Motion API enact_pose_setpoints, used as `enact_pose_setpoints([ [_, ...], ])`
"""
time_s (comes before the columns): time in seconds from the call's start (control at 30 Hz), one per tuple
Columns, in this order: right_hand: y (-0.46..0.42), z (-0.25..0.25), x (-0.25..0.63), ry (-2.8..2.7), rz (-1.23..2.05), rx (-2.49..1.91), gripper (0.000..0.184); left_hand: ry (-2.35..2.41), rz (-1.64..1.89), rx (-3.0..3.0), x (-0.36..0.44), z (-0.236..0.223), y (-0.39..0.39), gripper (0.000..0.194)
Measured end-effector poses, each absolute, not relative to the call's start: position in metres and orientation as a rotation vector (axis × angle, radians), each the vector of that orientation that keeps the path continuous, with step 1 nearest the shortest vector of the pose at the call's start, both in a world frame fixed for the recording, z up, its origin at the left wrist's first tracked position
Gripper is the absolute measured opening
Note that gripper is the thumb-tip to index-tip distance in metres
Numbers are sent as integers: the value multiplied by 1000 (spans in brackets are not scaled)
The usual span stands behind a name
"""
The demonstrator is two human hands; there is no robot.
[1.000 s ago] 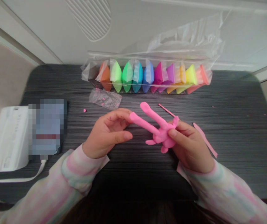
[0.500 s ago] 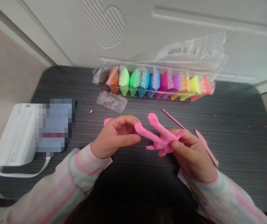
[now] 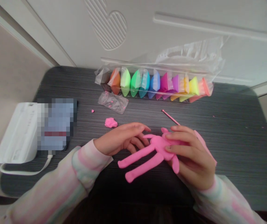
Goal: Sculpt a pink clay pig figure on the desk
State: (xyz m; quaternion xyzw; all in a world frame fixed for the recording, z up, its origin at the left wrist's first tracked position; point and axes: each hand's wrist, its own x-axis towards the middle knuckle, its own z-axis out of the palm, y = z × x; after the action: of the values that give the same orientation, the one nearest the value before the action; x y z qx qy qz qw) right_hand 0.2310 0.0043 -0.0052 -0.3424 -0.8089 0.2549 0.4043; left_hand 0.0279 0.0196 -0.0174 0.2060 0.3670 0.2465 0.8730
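Observation:
A pink clay figure with two long legs and small limbs is held in my right hand, whose fingers lie over its upper part and hide it. The legs point down to the left. My left hand is beside the figure, fingers apart and loosely curved, its fingertips close to a small limb; whether they touch it I cannot tell. Left of that hand lies a lump of pink clay. A thin pink stick tool and a flat pink clay knife, partly covered by my right hand, lie on the table.
Along the back of the dark table stands a clear package of colourful clay packets. In front of it are a small clear bag and a tiny pink bit. At left lie a blurred phone, its cable and a white box.
The figure has been turned over, its legs swinging from up-left to down-left. My left hand has moved slightly down and right, uncovering the clay lump.

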Motion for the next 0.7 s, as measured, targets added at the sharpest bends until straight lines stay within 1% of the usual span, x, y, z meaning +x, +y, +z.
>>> enact_pose_setpoints([
  [0.07,2,-6,232,-2103,531,-871,22,692,452,420,29,-17,18,37],
  [0.17,-1,-11,232,-2155,508,-868,24,666,427,426,33,-16,17,30],
  [0.27,-2,-17,231,-2152,528,-882,39,673,495,436,36,-18,17,21],
  [0.33,-2,-20,229,-2083,529,-924,54,670,596,431,36,-20,16,20],
  [0.4,0,-22,227,-1939,532,-995,62,687,728,429,34,-21,17,21],
  [0.47,2,-22,226,-1758,591,-1091,57,711,851,442,33,-21,18,24],
  [0.53,3,-21,225,-1633,778,-1186,41,734,940,457,32,-20,20,29],
  [0.6,1,-19,224,-1589,1033,-1256,24,772,1009,478,33,-19,22,33],
  [0.63,0,-18,223,-1594,1139,-1275,19,797,1041,494,34,-19,22,34],
  [0.7,-3,-16,220,-1639,1248,-1297,18,853,1101,551,36,-20,22,31],
])
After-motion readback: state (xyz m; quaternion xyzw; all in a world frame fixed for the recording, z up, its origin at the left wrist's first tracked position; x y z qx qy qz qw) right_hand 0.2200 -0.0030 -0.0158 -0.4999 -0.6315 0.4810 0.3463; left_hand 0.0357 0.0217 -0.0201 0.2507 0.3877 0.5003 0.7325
